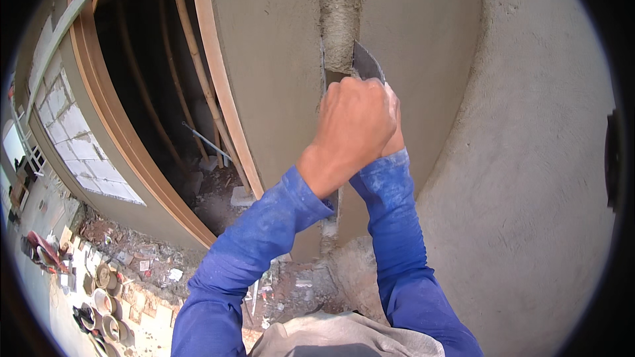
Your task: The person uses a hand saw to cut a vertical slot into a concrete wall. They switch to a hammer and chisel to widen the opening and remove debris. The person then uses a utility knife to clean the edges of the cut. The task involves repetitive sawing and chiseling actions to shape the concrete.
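Note:
My left hand (350,125) is closed in a fist in front of the wall; what it grips is hidden beneath the fingers. Close behind it on the right, my right hand (395,122) is mostly covered, with its wrist and outer edge showing. From that hand's upper side sticks out the grey metal blade of a trowel (368,63), tilted against the wall; its handle is out of sight. Both hands are over a rough vertical groove (339,16) between two smooth plastered faces (271,46). Under the left wrist the groove carries on downward, partly hidden.
A wooden door frame (221,79) stands left of the hands, with bamboo poles (198,59) in the dark opening. A curved plastered wall (522,178) rises on the right. Rubble (159,254) lies at the wall's foot, and several buckets (104,301) stand at lower left.

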A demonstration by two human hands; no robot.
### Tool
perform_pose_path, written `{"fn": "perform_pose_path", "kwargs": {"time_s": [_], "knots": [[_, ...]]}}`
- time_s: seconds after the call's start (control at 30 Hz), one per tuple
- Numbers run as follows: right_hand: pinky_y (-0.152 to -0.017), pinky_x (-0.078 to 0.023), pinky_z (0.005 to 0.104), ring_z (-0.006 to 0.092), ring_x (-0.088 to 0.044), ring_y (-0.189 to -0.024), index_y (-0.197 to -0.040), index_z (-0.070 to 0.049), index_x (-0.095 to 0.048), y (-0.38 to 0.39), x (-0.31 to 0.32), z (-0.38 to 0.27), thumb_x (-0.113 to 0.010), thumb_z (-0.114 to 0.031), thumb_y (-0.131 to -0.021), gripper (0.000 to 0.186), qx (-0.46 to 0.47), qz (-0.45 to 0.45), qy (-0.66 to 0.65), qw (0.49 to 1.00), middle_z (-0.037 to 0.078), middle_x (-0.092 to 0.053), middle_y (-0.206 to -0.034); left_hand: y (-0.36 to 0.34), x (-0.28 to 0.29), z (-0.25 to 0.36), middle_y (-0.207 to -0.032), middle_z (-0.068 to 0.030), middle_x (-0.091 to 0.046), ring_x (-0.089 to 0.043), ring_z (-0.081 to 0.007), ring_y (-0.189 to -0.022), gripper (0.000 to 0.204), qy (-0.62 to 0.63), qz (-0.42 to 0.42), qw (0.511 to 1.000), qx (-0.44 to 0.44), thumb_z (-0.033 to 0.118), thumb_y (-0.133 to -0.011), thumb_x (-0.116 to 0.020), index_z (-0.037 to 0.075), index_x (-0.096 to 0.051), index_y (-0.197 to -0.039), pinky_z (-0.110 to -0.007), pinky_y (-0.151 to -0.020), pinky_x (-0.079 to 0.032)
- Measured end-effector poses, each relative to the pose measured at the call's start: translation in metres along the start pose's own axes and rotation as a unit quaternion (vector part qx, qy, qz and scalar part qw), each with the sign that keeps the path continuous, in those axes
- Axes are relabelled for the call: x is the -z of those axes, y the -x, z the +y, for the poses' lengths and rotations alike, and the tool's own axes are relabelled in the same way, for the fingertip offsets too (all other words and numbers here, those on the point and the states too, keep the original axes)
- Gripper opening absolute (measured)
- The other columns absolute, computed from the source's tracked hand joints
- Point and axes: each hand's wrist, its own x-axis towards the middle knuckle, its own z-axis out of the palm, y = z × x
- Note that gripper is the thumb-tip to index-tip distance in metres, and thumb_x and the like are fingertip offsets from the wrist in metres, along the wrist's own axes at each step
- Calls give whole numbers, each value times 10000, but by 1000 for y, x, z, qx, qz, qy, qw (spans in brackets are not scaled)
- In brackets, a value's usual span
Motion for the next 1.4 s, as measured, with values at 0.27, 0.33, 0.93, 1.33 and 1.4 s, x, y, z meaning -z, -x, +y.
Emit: {"fn": "perform_pose_path", "kwargs": {"time_s": [0.27,0.33,0.93,1.33,1.4], "knots": [[-570,-470,286,117,-572,-651,-863,-53,-601,39,17,7,-589,-315,-1016,303,156,76,274,946,8,-571,-734,36,21,30,-570,-284,-582,-627,-433,-535,357,55,-20,998,34,168,-914,-596,-87,-651,-669,-484,-553,-511],[-562,-456,280,131,-559,-636,-868,-67,-607,19,21,7,-587,-311,-1013,285,227,22,302,925,6,-560,-726,22,13,23,-575,-273,-588,-627,-424,-535,378,41,-13,999,20,185,-926,-578,-77,-647,-663,-486,-554,-509],[-498,-415,300,118,-471,-531,-1201,-20,-574,56,38,32,-587,-353,-1022,379,-21,121,87,989,0,-498,-645,94,8,25,-589,-252,-603,-627,-410,-544,272,26,-63,993,92,161,-907,-589,-95,-663,-848,-470,-556,-508],[-457,-325,276,90,-383,-482,-1322,-55,-561,96,89,68,-538,-368,-1044,419,-72,169,68,981,-37,-394,-569,164,-20,28,-610,-235,-621,-636,-405,-548,284,27,-131,981,140,174,-903,-603,-103,-653,-934,-495,-544,-504],[-452,-307,266,83,-374,-480,-1326,-62,-563,107,81,81,-525,-365,-1050,412,-84,175,78,978,-44,-376,-564,172,-16,22,-644,-237,-643,-653,-406,-577,246,13,-152,977,152,174,-888,-623,-65,-647,-838,-504,-554,-514]]}}
